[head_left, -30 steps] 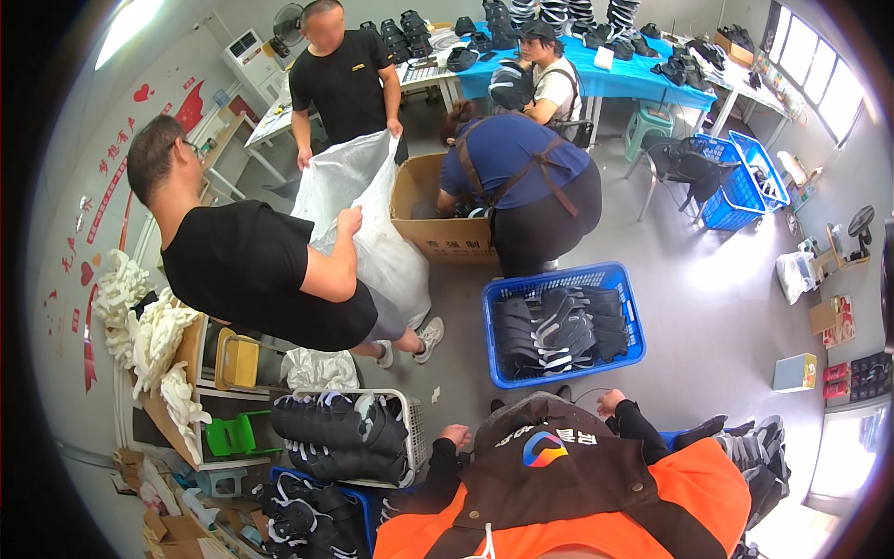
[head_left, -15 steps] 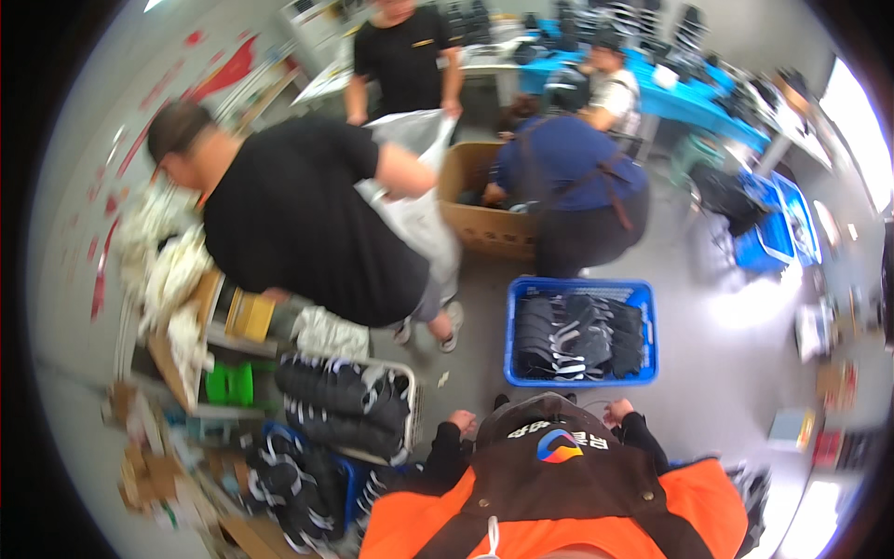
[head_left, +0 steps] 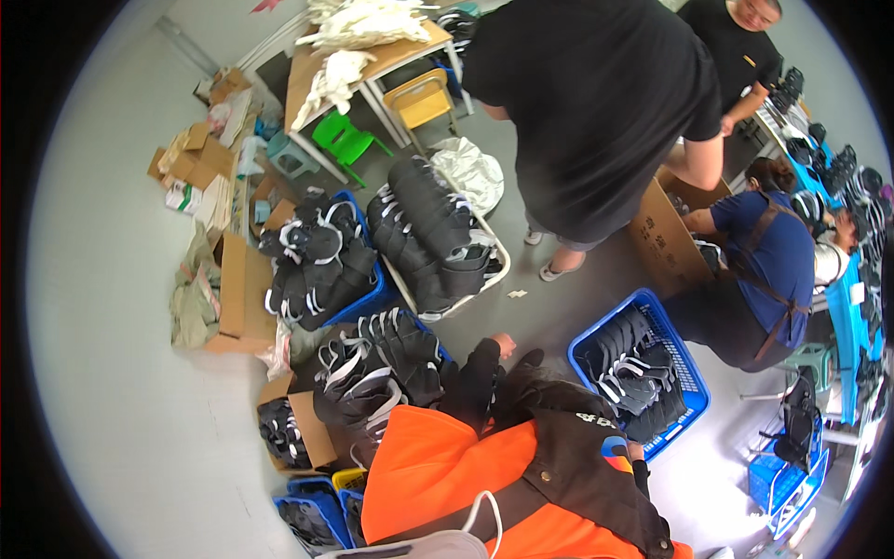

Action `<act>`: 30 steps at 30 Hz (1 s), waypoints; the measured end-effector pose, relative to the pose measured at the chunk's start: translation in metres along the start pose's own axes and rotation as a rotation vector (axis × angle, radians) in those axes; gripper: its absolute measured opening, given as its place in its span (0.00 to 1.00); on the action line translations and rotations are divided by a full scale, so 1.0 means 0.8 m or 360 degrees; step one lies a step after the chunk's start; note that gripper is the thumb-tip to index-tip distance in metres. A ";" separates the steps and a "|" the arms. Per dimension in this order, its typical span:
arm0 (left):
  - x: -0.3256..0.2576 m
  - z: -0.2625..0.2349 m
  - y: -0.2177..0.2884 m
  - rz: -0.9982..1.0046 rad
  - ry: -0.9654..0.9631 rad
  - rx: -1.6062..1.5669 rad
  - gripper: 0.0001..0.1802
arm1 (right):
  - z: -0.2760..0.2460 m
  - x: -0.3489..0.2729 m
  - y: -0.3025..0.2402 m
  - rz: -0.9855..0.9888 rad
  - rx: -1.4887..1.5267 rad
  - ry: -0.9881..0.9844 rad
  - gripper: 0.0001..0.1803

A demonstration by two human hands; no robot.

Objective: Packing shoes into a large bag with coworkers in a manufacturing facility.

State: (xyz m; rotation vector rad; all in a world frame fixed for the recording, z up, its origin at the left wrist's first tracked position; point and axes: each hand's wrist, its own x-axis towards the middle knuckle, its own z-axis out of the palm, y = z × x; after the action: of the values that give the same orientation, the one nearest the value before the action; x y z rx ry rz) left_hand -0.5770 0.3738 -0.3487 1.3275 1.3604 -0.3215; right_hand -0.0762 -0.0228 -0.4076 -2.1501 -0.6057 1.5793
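My left hand point(head_left: 504, 345) is low in front of my body, its fingers curled in with nothing seen in them. Floor lies under it, beside a black pile with white bands. On my other side, only a bit of my right hand point(head_left: 636, 452) shows past the dark apron point(head_left: 559, 438), close to the near edge of a blue basket point(head_left: 697, 396); its fingers are hidden. Rows of black padded pieces with white strips point(head_left: 638, 368) fill that basket. I cannot make out whether my right hand touches it.
Left of me stand a white crate point(head_left: 501, 270) and a blue crate point(head_left: 372, 300), both heaped with black padded goods. Cardboard boxes point(head_left: 247, 298) line the wall. A person in black point(head_left: 596, 112) stands ahead; another in blue point(head_left: 768, 252) bends at a large carton point(head_left: 666, 247).
My view has swung left, so the blue basket now appears tilted at my right and the left-hand crates show more fully. My right hand has become mostly hidden behind my apron.
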 end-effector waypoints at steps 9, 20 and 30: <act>-0.058 -0.023 -0.099 -0.0403 0.0142 -0.0787 0.19 | 0.006 -0.031 -0.199 -0.0191 -0.0006 -0.0093 0.12; -0.141 -0.186 0.094 0.0964 0.0579 -0.1095 0.14 | 0.003 0.010 -0.189 -0.0391 -0.0581 -0.0246 0.09; -0.385 -0.122 0.292 0.1437 -0.0662 0.0676 0.15 | -0.005 0.062 -0.152 -0.0688 -0.1105 -0.0205 0.10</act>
State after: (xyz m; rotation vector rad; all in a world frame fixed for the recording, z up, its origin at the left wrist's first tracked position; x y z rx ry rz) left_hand -0.5261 0.3737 0.0465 1.9477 0.2688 -0.2405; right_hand -0.0717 0.1048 -0.3779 -2.1329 -1.7373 1.3882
